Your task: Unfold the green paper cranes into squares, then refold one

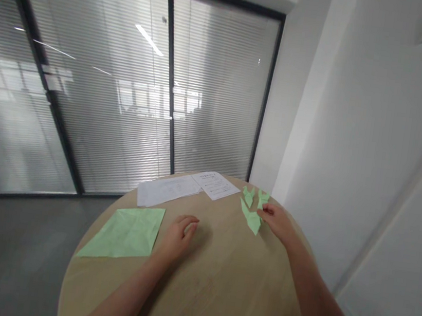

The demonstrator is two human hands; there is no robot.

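Observation:
My right hand (276,220) is at the far right of the table, its thumb and fingers pinched on the edge of a light green folded paper figure (251,219) with pointed ends. Just behind it lie a second green paper figure (248,196) and a third green figure (262,198), partly hidden by my fingers. Over the middle of the table, my left hand (179,234) holds nothing; its fingers are loosely bent, with a gap to the thumb. To its left lies a flat green paper sheet (127,234) with crease lines.
A round wooden table (225,284) carries everything. Toward its back edge lie white paper sheets (168,190) and a printed page (215,184). Behind stands a glass partition with blinds (219,92); a white wall (363,121) rises close on the right.

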